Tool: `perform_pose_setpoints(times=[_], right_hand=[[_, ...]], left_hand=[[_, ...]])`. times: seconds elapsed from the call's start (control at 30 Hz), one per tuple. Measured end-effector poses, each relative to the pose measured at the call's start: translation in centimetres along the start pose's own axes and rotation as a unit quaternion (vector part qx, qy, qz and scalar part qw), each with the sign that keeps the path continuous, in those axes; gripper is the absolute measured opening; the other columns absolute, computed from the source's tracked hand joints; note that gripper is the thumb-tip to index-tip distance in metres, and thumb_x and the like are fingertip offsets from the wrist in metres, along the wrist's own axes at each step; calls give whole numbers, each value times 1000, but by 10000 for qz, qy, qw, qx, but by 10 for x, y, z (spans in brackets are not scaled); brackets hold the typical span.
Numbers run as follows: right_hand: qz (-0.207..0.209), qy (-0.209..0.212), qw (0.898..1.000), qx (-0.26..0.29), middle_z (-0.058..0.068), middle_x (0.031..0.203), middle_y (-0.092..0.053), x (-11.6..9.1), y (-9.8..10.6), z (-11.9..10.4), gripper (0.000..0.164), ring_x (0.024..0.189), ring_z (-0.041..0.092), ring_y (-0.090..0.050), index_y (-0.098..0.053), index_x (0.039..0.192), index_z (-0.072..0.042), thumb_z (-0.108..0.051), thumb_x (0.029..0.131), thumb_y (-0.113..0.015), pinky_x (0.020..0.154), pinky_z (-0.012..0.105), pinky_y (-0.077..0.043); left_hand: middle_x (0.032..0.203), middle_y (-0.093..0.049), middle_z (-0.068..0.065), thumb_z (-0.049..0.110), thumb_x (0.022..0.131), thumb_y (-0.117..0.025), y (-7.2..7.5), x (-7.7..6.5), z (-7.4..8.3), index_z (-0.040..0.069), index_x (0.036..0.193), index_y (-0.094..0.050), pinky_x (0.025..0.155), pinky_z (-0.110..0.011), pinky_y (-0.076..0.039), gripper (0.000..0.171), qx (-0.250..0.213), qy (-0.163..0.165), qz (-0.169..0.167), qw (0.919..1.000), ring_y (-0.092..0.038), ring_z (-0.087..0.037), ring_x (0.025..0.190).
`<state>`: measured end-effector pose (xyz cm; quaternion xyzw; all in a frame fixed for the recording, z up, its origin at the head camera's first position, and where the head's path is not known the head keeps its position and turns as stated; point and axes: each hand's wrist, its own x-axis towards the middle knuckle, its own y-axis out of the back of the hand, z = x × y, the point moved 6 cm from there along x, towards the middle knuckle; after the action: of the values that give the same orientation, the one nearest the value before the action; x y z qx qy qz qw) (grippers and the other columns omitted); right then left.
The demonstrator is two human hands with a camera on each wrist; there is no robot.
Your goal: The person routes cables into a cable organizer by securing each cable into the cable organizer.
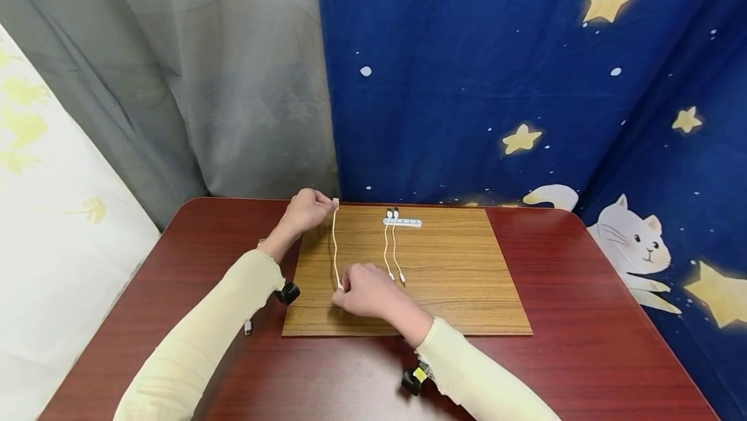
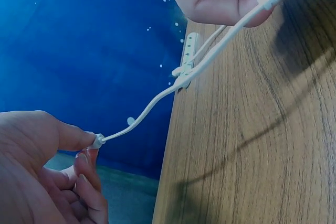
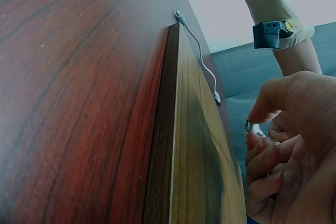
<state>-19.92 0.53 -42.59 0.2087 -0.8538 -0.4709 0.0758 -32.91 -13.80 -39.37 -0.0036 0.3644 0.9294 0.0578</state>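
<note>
A short white charging cable (image 1: pixel 335 247) is stretched between my two hands above the board's left part. My left hand (image 1: pixel 308 209) pinches its far connector between thumb and fingertips. At the near end, my right hand (image 1: pixel 367 291) pinches the other connector (image 3: pixel 249 125), whose metal tip shows in the right wrist view. The left wrist view shows the cable (image 2: pixel 152 104) hanging in a slight curve, clear of the wood. Two more white cables (image 1: pixel 386 246) lie side by side on the board, their far ends seated in a pale slotted cable clip strip (image 1: pixel 412 222).
The wood-grain board (image 1: pixel 455 285) lies on a dark red table (image 1: pixel 572 317). A further white cable (image 3: pixel 202 59) rests on the table left of the board, mostly behind my left arm in the head view. Grey and blue curtains (image 1: pixel 432 96) hang behind the far edge.
</note>
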Motion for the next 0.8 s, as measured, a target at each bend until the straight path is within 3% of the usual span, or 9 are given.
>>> perform_pose_setpoints(times=[0.3, 0.63, 0.8], right_hand=[[-35, -43, 10000, -38, -6, 64, -53, -2, 1, 6, 19, 56, 12, -49, -56, 72, -19, -26, 81, -71, 51, 30, -41], [70, -115, 9998, -148, -6, 62, -52, -4, 6, 12, 21, 56, 12, -50, -55, 70, -19, -28, 81, -71, 51, 31, -41], [100, -101, 9998, -136, -6, 61, -52, -5, 7, 15, 21, 55, 12, -49, -56, 69, -19, -29, 81, -71, 50, 31, -40]], left_hand=[[92, -71, -12, 34, 96, -67, -8, 4, 3, 3, 97, -75, 67, -35, -41, 32, -12, 40, 64, 10000, -53, -22, 77], [86, -72, -9, 34, 97, -67, -14, 9, 14, 6, 93, -77, 66, -34, -42, 30, -47, -176, 96, 9998, -55, -22, 76], [90, -74, -9, 33, 96, -68, -17, 11, 16, 7, 93, -78, 68, -34, -44, 29, -50, -243, 142, 9996, -58, -23, 80]])
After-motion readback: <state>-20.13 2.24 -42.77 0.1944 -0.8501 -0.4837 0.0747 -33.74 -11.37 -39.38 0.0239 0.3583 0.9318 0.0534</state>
